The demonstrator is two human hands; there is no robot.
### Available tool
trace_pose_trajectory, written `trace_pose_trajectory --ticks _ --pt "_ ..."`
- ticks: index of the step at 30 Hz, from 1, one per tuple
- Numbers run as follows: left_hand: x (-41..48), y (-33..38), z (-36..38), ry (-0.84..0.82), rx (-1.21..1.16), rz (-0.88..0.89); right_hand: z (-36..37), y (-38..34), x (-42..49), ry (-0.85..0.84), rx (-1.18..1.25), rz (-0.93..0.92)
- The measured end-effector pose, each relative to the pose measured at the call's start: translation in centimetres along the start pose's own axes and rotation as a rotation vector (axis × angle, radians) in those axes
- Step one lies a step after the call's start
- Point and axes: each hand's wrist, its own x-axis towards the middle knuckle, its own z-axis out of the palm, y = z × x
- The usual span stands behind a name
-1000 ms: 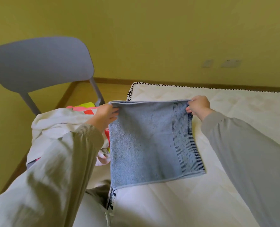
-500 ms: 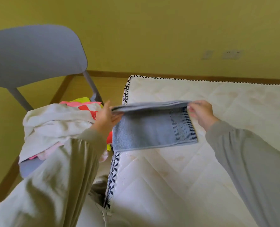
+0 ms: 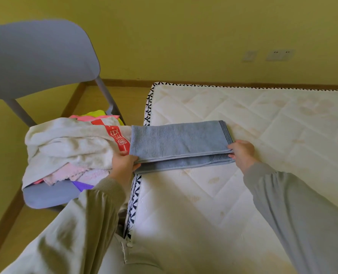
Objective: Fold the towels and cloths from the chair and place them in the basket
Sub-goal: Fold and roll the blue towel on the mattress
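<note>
Blue towel (image 3: pixel 180 141) lies folded double across the left edge of the mattress (image 3: pixel 263 125), its left end overhanging toward the chair (image 3: pixel 35 56). The top layer sits slightly short of the bottom layer along the near edge.

Left hand (image 3: pixel 123 165): grip clamped on the top layer at the towel's 7 o'clock corner. Right hand (image 3: pixel 243 153): grip clamped on the 5 o'clock corner, knuckles up. The towel stretches flat between both grips.

Pile of cloths (image 3: pixel 69 145) rests on the chair seat, at 9 o'clock from the towel and touching its left end.
</note>
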Motion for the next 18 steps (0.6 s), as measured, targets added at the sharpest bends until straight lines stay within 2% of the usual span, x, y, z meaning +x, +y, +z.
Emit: trace_pose_trajectory --ticks 2,5,9,12,15,18 --pt "0.1 -0.9 -0.5 -0.015 0.062 -0.069 -0.3 0.8 -0.1 -0.013 -0.115 0.044" --pt "0.2 -1.5 -0.6 -0.021 0.130 -0.035 -0.3 1.2 0.2 -0.009 -0.175 0.053" --pt "0.4 -0.9 -0.4 -0.053 0.184 0.104 -0.4 0.6 0.3 0.039 -0.157 -0.078" --pt "0.9 -0.9 -1.0 -0.099 0.188 0.134 -0.8 0.9 0.3 0.079 -0.121 -0.137" --pt "1.5 -2.0 -1.5 -0.080 0.499 0.153 -1.0 2.2 0.4 0.046 -0.315 -0.118" --pt "1.4 -2.8 -1.7 -0.005 0.835 0.295 -0.9 3.1 0.5 0.052 -0.511 -0.168"
